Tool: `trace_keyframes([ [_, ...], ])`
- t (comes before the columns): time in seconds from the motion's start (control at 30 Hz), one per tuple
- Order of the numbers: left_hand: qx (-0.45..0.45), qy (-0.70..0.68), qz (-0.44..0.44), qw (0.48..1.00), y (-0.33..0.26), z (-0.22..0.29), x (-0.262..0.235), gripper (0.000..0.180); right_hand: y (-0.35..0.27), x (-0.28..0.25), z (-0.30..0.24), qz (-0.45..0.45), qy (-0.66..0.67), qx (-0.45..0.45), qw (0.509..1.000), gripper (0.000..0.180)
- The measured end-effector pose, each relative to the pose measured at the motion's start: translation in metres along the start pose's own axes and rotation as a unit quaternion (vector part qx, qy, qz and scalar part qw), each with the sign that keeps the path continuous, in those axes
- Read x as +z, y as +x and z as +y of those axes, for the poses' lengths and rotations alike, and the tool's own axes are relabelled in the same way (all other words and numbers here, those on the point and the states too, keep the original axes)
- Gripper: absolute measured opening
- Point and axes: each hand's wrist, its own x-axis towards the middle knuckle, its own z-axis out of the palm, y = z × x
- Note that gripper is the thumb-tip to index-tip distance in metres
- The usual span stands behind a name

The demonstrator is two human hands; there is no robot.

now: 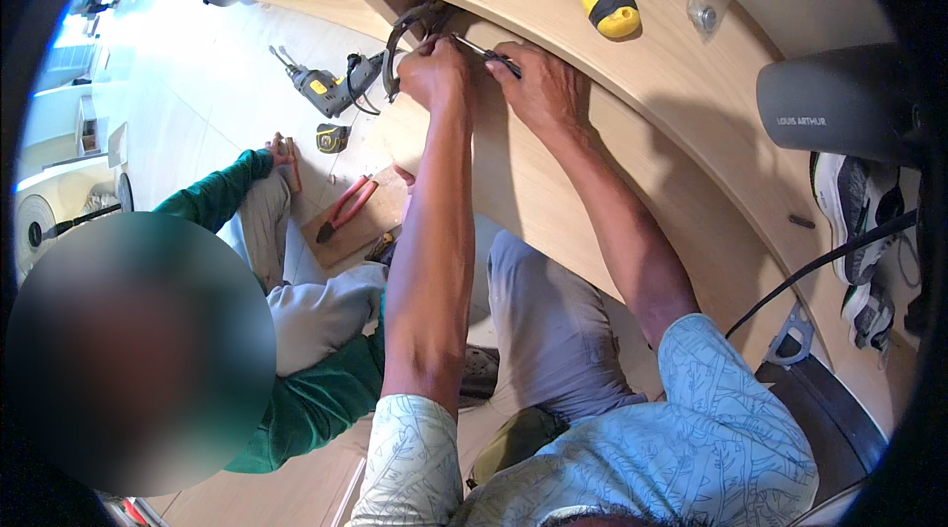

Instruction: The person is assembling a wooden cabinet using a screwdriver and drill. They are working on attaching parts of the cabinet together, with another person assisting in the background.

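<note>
My right hand [548, 92] is closed around the dark handle of a slim screwdriver [504, 62], its metal shaft pointing left toward my other hand. My left hand [434, 73] is curled up close to the shaft's tip, inside the corner of a pale wooden cabinet [533, 162]. What its fingers grip is hidden behind the hand. A dark curved frame or handle [393, 53] rises right beside my left hand; its kind is unclear. Both forearms reach forward over the wooden panel.
A yellow-and-black screwdriver [604, 1] and a small bag of hardware [703, 11] lie on the board above. Left are a power drill [326, 89], tape measure [333, 138] and red-handled pliers [346, 209]. A green-sleeved person [316, 399] sits close. Rightward are a dark case [834, 102] and shoes [851, 201].
</note>
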Motion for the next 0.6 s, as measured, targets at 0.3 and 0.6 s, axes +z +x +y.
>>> trace_keyframes([
  [0.3, -0.07, -0.242, -0.072, 0.965, -0.039, -0.023, -0.023, 0.025, 0.039, 0.005, 0.046, -0.173, 0.134, 0.043, 0.975, 0.038],
  [0.6, -0.136, -0.287, -0.134, 0.939, -0.081, -0.031, -0.08, 0.031, 0.12, 0.096, 0.068, 0.075, -0.215, -0.115, 0.967, 0.036],
])
